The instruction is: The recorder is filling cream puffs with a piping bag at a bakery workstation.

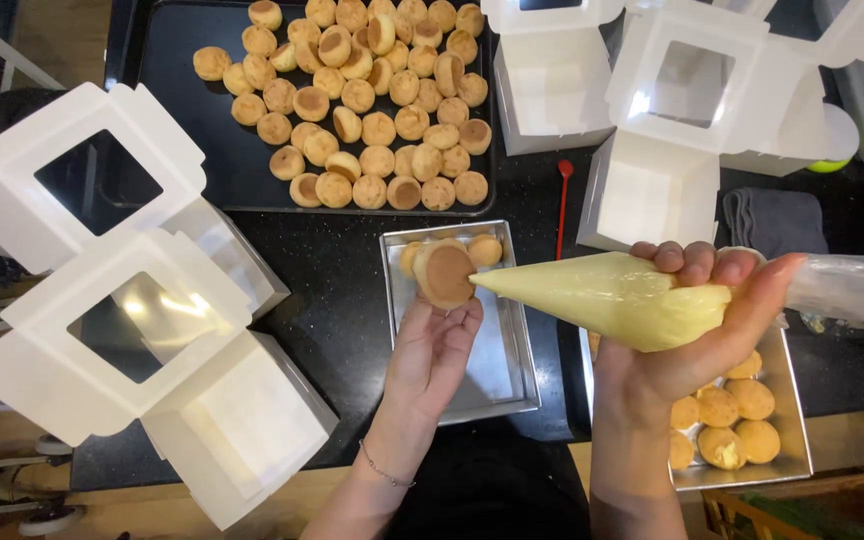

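While the dark speckled surface point(352, 310) stretches under everything, its biggest load is a black baking tray point(177, 120) lying beyond the left hand, matte and flat, crowded with small round golden puffs point(377, 130), some turned to show a browner flat base. White folded card boxes with square clear windows come next: two open ones point(152, 330) lie well to the left of the left hand, smooth and glossy, and more point(672, 120) stand beyond the right hand. A grey folded cloth point(777, 220) lies just beyond the right hand's fingers, beside those boxes.

Beneath the left hand sits a shallow square metal tin point(507, 350), brushed and shiny, with a couple of puffs at its far end. A second metal tin point(787, 440) lies under the right hand, holding several rough-skinned golden puffs point(727, 420).

Gripped in the right hand point(682, 340), fingers wrapped over the top, is a clear plastic piping bag point(602, 295), cone-shaped and full of smooth pale yellow cream; its crinkled tail runs off to the right. The tip of the bag touches a single puff point(447, 275), which the left hand point(432, 350) holds up on its fingertips over the first tin, brown flat base facing up. A thin red stick point(562, 205) lies beyond the bag's tip, between the tray and the boxes.
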